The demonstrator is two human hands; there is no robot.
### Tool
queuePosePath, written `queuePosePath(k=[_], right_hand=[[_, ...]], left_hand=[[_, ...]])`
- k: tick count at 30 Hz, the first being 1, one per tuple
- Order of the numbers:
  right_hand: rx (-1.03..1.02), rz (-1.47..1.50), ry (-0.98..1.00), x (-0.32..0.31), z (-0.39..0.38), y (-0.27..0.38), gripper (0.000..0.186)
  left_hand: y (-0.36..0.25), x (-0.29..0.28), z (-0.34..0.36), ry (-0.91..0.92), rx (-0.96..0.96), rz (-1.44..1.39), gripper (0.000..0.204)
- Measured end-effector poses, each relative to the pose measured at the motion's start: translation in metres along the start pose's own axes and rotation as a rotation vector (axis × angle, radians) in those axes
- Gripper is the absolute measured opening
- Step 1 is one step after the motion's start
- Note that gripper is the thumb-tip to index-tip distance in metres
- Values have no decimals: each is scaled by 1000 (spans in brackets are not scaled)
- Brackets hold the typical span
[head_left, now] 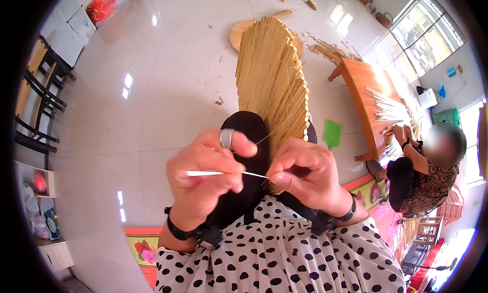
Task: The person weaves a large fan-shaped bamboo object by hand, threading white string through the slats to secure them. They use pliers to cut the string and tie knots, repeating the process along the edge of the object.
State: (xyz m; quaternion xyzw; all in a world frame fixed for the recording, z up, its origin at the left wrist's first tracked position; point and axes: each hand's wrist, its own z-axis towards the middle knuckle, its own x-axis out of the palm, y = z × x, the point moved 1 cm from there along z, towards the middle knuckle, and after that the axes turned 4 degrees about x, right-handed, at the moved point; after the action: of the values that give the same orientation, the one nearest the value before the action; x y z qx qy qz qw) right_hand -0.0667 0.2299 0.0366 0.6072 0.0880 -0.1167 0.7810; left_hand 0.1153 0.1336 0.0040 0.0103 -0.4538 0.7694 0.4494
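My left hand (pixel 206 173), a grey metal band round one finger, grips a thin white strand (pixel 201 173) whose wider part points left and whose narrow end runs right to my right hand (pixel 305 176). The right thumb and forefinger pinch that fine end; exactly what it joins is hard to make out. Behind both hands, a tall fan-like bundle of straw-coloured stalks (pixel 267 74) leans up from between my dark-clad knees (pixel 241 130), with pale stitching along its right edge and loose thread trailing down toward my fingers.
At right a co-worker (pixel 422 181) sits handling stalks (pixel 386 102) at a low wooden table (pixel 358 100). A round woven mat (pixel 239 36), scraps (pixel 325 49) and a green card (pixel 332 133) lie on the floor. Stacked black-legged benches (pixel 40 95) stand left; a floral mat (pixel 140 250) lies below.
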Motion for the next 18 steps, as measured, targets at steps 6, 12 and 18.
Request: queuePosePath(k=[6, 12, 18], right_hand=[[-12, -268, -186, -29, -10, 13, 5], [-25, -215, -326, -55, 3, 18, 10], [-198, -512, -351, -59, 34, 28, 19]], left_hand=[[-23, -27, 13, 21, 12, -296, 21], [-38, -61, 34, 49, 139, -169, 24], [-55, -80, 56, 4, 207, -213, 19]])
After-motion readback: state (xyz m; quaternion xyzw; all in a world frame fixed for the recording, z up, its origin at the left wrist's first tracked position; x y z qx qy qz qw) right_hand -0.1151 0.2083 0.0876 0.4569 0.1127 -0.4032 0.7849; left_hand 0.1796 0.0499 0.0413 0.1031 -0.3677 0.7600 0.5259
